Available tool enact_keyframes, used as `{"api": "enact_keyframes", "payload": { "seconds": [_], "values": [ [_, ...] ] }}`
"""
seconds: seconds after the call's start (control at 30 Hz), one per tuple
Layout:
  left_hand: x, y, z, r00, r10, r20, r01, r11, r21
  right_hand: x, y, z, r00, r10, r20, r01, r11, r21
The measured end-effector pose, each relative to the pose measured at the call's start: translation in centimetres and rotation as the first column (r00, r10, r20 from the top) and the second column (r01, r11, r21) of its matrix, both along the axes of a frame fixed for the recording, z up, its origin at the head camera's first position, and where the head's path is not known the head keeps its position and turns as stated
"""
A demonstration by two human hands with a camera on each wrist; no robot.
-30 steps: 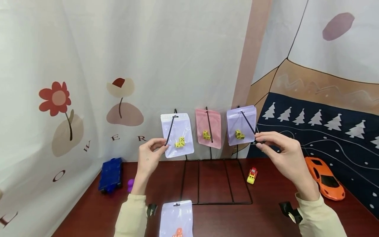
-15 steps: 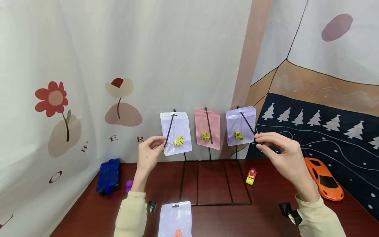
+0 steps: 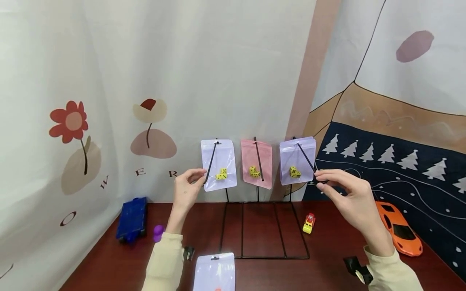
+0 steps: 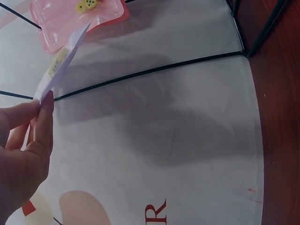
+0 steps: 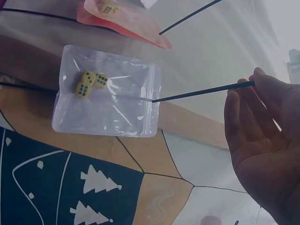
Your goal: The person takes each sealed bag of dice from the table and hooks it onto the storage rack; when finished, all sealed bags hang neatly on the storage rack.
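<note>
A black wire display rack (image 3: 242, 230) bears three zip bags on slanting hooks, each with yellow dice inside. My left hand (image 3: 186, 190) has thumb and fingers pinched at the end of the left hook (image 3: 211, 163), beside the left purple bag (image 3: 227, 157). In the left wrist view this bag (image 4: 70, 54) shows edge-on, and the hook is hidden. The pink bag (image 3: 265, 157) hangs in the middle. My right hand (image 3: 351, 194) pinches the tip of the right hook (image 5: 201, 92), which runs through the top of the right purple bag (image 5: 108, 117).
Another purple bag (image 3: 214, 270) with something orange lies at the front of the dark red table (image 3: 269, 279). A blue toy (image 3: 132, 220) and purple figure (image 3: 158, 233) stand left. A small red-yellow toy car (image 3: 308, 223) and orange car (image 3: 400, 230) are right. Printed curtains rise behind.
The head view has tilted slightly, so everything sits a little lower. The left purple bag hangs straighter. Both hands stay at their hooks.
</note>
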State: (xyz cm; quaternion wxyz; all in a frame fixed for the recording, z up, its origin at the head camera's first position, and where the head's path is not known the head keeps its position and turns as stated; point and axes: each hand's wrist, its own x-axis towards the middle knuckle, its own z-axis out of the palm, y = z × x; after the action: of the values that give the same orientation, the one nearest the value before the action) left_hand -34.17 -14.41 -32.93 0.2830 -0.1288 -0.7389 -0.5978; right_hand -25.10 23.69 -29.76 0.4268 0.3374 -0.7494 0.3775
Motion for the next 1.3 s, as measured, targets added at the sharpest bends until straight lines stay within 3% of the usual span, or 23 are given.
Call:
{"api": "enact_keyframes", "payload": {
  "seconds": [0.17, 0.23, 0.33, 0.4, 0.47, 0.63, 0.8, 0.97, 1.1, 1.3],
  "values": [
    [-0.7, -0.4, -0.5, 1.000, 0.022, 0.009, -0.022, 1.000, -0.007, 0.1, 0.1, -0.1, 1.000, -0.001, 0.000, 0.001, 1.000, 0.001],
    [0.1, -0.2, 0.0, 0.999, 0.027, 0.034, -0.026, 1.000, -0.013, 0.2, 0.1, -0.1, 1.000, -0.003, 0.010, 0.003, 1.000, 0.006],
    [0.4, -0.4, -0.3, 0.998, 0.045, 0.047, -0.045, 0.999, -0.012, 0.3, 0.0, -0.1, 1.000, -0.004, 0.019, 0.004, 1.000, 0.016],
    [0.6, -0.5, -0.5, 0.994, 0.092, 0.055, -0.091, 0.995, -0.029, 0.3, 0.0, -0.2, 1.000, 0.003, 0.017, -0.003, 1.000, 0.019],
    [0.1, -1.1, -1.2, 0.989, 0.144, 0.027, -0.143, 0.989, -0.039, 0.2, -0.1, -0.3, 1.000, 0.008, 0.005, -0.009, 1.000, 0.018],
    [1.4, -2.5, 0.1, 0.971, 0.237, -0.032, -0.239, 0.969, -0.069, 0.1, -0.1, -0.5, 1.000, 0.009, -0.017, -0.009, 1.000, 0.010],
    [3.3, -3.7, 1.9, 0.973, 0.227, -0.032, -0.229, 0.966, -0.121, 0.1, 0.0, 0.0, 0.999, 0.005, -0.034, -0.005, 1.000, 0.011],
    [5.1, -3.7, 2.9, 0.976, 0.213, -0.052, -0.219, 0.960, -0.176, 0.1, 0.2, 0.6, 0.999, 0.000, -0.035, 0.000, 1.000, 0.007],
    [6.7, -3.0, 3.0, 0.984, 0.166, -0.068, -0.179, 0.947, -0.266, 0.2, 0.1, 0.6, 1.000, -0.005, -0.012, 0.005, 1.000, 0.018],
    [9.1, -1.9, 2.3, 0.997, 0.069, -0.037, -0.078, 0.912, -0.404, 0.6, -0.1, 0.3, 1.000, -0.016, 0.025, 0.016, 1.000, 0.015]
  ]
}}
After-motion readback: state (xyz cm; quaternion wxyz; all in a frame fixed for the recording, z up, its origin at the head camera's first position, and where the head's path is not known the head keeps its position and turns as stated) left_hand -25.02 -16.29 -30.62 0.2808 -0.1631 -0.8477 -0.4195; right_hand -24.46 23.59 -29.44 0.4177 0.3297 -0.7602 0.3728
